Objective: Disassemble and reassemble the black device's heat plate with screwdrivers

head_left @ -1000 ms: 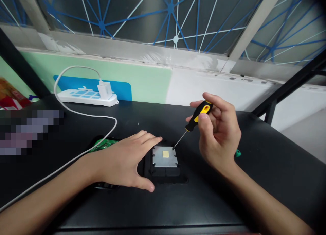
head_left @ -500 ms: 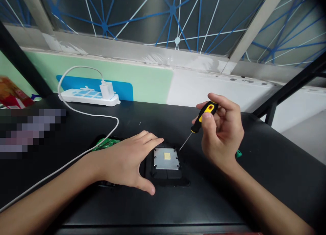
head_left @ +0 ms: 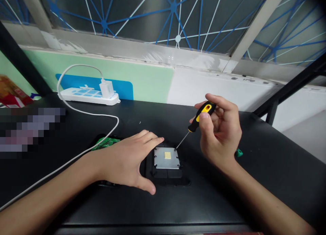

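In my right hand (head_left: 222,129) is a black and yellow screwdriver (head_left: 202,116), held at a slant with its thin shaft pointing down and left. Its tip is at the upper right corner of a silver metal plate (head_left: 160,162), by a dark screw. A small cream pad (head_left: 167,155) sits on the plate, which lies in a flat black casing (head_left: 175,182). My left hand (head_left: 129,160) rests with fingers and thumb spread along the casing's left side. Partly under that hand lies a green circuit board (head_left: 108,142) in a black shell; much of it is hidden.
A white power strip (head_left: 89,96) with a white charger (head_left: 106,88) stands against the wall. The charger's white cable (head_left: 117,121) loops over the black table (head_left: 142,213) and above my left forearm. A small green object (head_left: 238,152) lies behind my right wrist.
My right hand has moved slightly left, bringing the screwdriver tip from just beside the plate to its upper right corner. My left hand has stayed in place.
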Available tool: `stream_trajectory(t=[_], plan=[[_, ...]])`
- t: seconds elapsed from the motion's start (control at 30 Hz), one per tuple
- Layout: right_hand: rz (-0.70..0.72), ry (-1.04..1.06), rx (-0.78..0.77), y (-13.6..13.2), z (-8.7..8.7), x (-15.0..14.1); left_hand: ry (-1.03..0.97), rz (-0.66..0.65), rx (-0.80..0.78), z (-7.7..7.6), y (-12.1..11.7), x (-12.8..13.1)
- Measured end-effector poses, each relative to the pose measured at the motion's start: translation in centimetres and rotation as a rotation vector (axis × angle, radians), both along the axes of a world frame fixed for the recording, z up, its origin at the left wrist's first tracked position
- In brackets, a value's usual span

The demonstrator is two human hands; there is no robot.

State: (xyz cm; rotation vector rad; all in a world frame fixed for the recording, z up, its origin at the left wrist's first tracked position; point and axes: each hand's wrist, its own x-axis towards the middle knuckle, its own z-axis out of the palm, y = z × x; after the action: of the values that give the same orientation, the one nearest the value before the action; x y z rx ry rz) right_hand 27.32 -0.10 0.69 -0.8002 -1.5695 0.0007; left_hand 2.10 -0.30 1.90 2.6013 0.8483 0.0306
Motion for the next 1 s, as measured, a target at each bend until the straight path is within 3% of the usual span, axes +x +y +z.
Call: stream_trajectory(t=[0.5, 0.77, 1.0], plan=[[-0.002, -0.019, 0.006, -0.04, 0.06, 0.02, 0.004, 0.007, -0.012, -0.04, -0.01, 0.04], [0.109, 0.040, -0.079, -0.45, 0.39, -0.20, -0.002, 0.021, -0.029, -0.24, 0.03, -0.13], [-0.057, -0.036, 0.072, -0.33, 0.69, -0.15, 0.017, 0.019, -0.035, -0.09, 0.01, -0.04]])
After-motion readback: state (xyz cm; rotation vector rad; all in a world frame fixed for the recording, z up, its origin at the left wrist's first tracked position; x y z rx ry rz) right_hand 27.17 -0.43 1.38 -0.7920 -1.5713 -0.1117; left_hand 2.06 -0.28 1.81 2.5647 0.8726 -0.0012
